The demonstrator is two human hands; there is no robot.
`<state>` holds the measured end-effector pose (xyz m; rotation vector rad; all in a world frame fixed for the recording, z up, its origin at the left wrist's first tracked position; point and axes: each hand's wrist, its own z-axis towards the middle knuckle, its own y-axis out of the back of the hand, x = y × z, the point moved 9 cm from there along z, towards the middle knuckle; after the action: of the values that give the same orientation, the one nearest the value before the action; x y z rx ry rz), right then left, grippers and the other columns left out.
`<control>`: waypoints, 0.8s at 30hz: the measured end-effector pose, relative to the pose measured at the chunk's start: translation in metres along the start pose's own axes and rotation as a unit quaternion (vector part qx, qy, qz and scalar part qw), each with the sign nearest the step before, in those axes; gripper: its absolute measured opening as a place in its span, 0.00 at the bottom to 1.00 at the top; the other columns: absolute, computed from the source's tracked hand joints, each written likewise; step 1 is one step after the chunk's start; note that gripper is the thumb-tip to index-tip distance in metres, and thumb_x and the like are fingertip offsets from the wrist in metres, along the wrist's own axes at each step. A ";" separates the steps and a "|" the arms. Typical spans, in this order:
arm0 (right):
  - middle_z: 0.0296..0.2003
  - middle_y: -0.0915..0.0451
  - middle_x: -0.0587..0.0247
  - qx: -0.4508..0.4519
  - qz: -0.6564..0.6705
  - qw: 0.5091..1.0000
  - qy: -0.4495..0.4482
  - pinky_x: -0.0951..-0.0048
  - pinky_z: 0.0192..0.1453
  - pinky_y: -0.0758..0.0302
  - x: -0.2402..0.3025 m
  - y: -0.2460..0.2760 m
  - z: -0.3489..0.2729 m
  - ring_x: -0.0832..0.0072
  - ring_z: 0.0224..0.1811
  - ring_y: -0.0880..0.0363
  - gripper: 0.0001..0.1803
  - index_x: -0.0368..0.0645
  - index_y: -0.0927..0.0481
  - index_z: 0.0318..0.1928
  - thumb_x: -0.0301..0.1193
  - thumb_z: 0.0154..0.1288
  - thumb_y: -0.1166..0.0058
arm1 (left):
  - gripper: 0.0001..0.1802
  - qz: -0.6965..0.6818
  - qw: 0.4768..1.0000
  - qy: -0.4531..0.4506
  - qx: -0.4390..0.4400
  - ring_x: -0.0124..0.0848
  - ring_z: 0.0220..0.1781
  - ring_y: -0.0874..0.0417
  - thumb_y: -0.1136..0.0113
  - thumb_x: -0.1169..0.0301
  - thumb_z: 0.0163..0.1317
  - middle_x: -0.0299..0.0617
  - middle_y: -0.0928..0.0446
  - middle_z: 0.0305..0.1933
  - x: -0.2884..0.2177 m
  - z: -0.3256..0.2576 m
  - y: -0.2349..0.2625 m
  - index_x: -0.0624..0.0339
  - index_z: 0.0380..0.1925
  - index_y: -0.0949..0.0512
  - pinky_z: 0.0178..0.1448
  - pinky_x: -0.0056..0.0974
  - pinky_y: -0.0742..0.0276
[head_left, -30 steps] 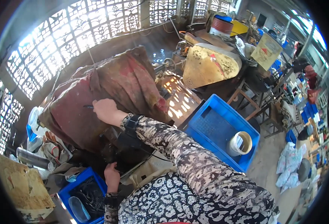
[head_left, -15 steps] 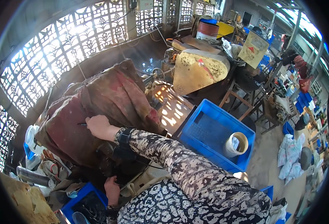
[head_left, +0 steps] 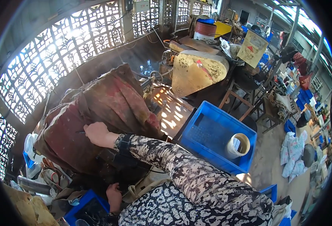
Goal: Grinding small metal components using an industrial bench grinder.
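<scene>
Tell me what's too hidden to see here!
In the head view:
Thin dark object: mostly covered by the right hand.
Whether the left hand holds anything: too dark there.
Anything beneath the reddish-brown cloth: covered by it.
Lower-left blue crate: cut off by the bottom edge.

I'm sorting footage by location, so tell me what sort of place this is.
Likely a workshop or small factory: a stained yellow cover, a blue crate holding a tub, and a soiled reddish cloth drape.
</scene>
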<state>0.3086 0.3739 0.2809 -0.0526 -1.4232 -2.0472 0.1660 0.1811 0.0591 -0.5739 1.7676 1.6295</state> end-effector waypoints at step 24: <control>0.28 0.18 0.52 -0.010 -0.073 0.997 0.020 0.54 0.34 0.22 -0.001 -0.003 0.005 0.55 0.34 0.16 0.12 0.41 0.23 0.36 0.37 0.60 0.45 | 0.14 0.090 0.994 -0.041 -0.035 0.52 0.44 0.20 0.48 0.79 0.54 0.55 0.21 0.39 -0.028 0.004 0.008 0.61 0.39 0.18 0.49 0.48 0.23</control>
<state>0.3069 0.3791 0.2800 0.0853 -1.4184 -2.1686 0.1802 0.1828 0.0843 -0.3805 1.7493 1.8172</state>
